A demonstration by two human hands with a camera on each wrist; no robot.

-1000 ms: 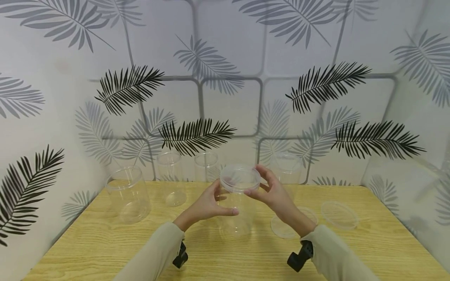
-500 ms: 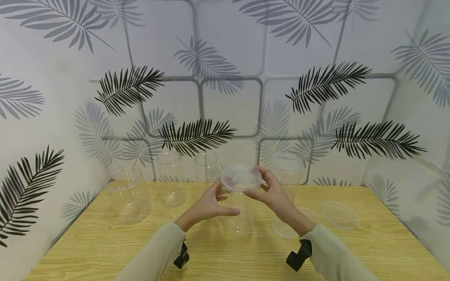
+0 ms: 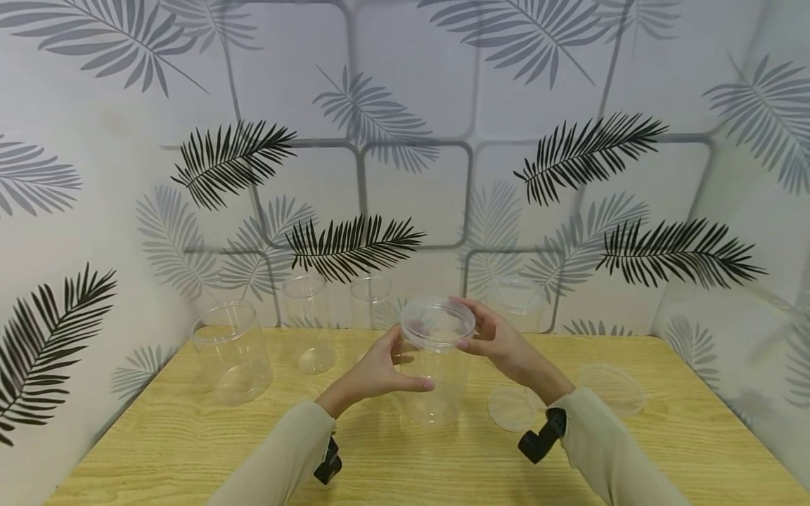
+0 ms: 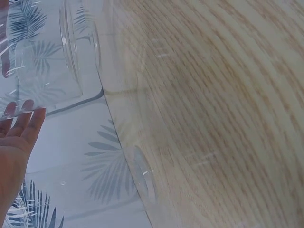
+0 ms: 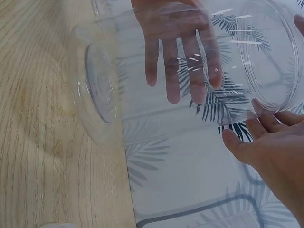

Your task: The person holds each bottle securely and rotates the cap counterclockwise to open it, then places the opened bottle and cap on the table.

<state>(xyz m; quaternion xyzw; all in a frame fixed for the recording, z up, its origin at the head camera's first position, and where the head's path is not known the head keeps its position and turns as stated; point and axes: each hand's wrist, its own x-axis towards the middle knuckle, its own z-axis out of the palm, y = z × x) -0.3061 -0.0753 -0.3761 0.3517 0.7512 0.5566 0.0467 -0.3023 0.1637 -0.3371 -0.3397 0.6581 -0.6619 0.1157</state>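
Observation:
A clear plastic jar (image 3: 433,386) with a round clear lid (image 3: 438,320) on its top stands upright between my hands in the head view. Its left side is held by my left hand (image 3: 382,369), thumb across the front and fingers behind. At the lid's right edge, my right hand (image 3: 500,343) grips the rim with its thumb in front and fingers at the back. Through the jar's wall, the right wrist view shows the left fingers (image 5: 173,71) spread along it. Only part of the left hand appears in the left wrist view. Whether the jar's base touches the table is unclear.
A wide clear jar (image 3: 230,351) stands at left. Narrower clear jars (image 3: 308,323), (image 3: 372,302) and another clear jar (image 3: 515,306) line the back. Loose clear lids (image 3: 511,409), (image 3: 610,386) lie on the wooden table (image 3: 190,450), against a leaf-patterned wall.
The jar and lid have shifted slightly to the right. My right hand has moved a little right along the lid's rim, its forearm now covering more of the loose lids.

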